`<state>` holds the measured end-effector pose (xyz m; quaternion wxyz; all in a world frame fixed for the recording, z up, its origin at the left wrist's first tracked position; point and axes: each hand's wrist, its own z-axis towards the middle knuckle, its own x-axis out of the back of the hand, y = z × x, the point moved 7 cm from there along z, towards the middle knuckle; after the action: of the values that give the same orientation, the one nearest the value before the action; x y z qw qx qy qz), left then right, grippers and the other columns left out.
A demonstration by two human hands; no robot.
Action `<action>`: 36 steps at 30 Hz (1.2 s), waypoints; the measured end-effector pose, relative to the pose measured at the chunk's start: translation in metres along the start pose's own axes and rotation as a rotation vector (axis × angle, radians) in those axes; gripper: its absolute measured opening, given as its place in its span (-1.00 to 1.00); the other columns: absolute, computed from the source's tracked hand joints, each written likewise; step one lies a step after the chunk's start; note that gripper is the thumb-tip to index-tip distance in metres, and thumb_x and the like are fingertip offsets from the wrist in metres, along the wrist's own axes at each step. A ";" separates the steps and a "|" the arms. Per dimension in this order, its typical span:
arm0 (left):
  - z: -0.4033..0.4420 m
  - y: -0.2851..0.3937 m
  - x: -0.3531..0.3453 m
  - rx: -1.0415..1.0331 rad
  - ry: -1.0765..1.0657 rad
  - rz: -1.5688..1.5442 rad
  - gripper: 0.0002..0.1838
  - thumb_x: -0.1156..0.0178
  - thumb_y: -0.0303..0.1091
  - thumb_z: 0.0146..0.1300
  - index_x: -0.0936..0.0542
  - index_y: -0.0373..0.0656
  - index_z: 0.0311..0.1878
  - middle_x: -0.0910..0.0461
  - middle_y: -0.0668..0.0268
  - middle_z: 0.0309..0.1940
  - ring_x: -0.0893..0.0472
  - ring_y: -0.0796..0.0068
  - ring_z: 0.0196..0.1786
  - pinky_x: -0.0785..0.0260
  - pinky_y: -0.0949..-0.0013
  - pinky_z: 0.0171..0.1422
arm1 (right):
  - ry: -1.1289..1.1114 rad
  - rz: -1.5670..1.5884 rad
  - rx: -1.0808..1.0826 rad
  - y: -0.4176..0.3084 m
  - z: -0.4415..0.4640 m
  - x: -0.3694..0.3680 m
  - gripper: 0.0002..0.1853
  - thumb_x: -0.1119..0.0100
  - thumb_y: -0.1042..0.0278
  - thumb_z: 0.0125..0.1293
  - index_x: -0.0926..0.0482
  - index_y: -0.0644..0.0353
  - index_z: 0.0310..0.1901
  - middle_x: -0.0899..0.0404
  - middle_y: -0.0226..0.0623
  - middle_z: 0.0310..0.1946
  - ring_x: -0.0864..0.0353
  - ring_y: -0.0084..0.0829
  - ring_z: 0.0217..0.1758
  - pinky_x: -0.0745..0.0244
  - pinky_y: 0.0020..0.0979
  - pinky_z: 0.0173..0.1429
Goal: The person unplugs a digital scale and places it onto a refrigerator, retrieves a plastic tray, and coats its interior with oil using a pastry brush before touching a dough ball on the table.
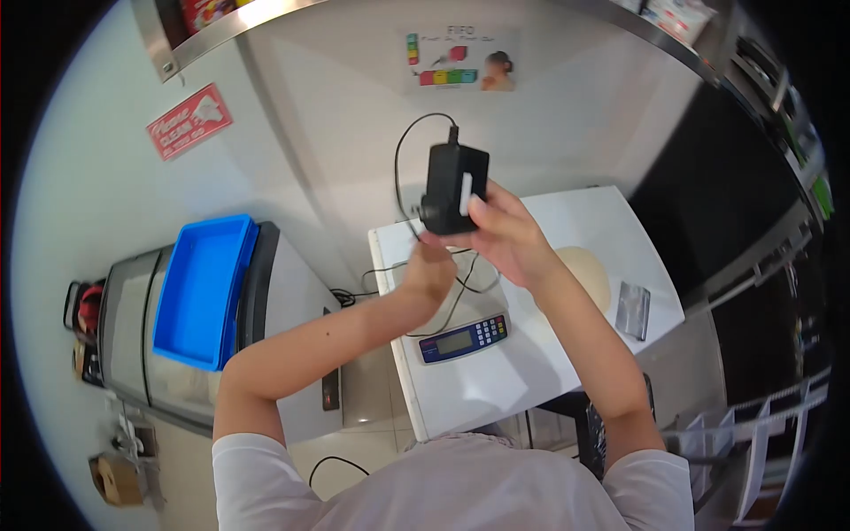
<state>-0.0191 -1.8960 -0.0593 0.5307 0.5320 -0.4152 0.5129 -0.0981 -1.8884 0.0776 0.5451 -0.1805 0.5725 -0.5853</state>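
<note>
A black, boxy power adapter (457, 188) with a white label is held up in front of me above the white table. My right hand (513, 234) grips its right side and underside, the thumb over the front by the label. From its top a thin black cord (397, 164) loops left and down toward my left hand (431, 270). That hand is closed just below the adapter, at the cord; its fingertips are partly hidden. Beneath my hands is a digital scale (464, 338) with a keypad and a small display, more cord lying behind it.
On the white table (531, 380) lie a round pale disc (584, 274) and a silver-grey packet (632, 310). To the left, a blue tray (202, 288) rests on a glass-topped chest (128, 310). A metal shelf edge (239, 26) runs overhead. Wire racks (753, 442) stand at the lower right.
</note>
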 end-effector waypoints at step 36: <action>-0.059 -0.091 -0.107 0.328 0.685 -0.471 -0.43 -0.26 -0.25 0.10 -0.35 -0.31 0.14 -0.47 0.13 -0.21 -0.51 0.26 -0.17 -0.33 0.28 0.00 | 0.636 -0.571 -0.696 0.204 -0.093 0.265 0.01 -0.38 -0.22 -0.10 -0.18 0.43 0.19 -0.32 0.02 0.05 -0.39 -0.18 0.08 -0.34 -0.28 0.11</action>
<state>0.0509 -1.8405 -0.1823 0.6485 0.4886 0.0039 0.5837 -0.1787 -2.0175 -0.2345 0.0732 -0.3124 0.7969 -0.5119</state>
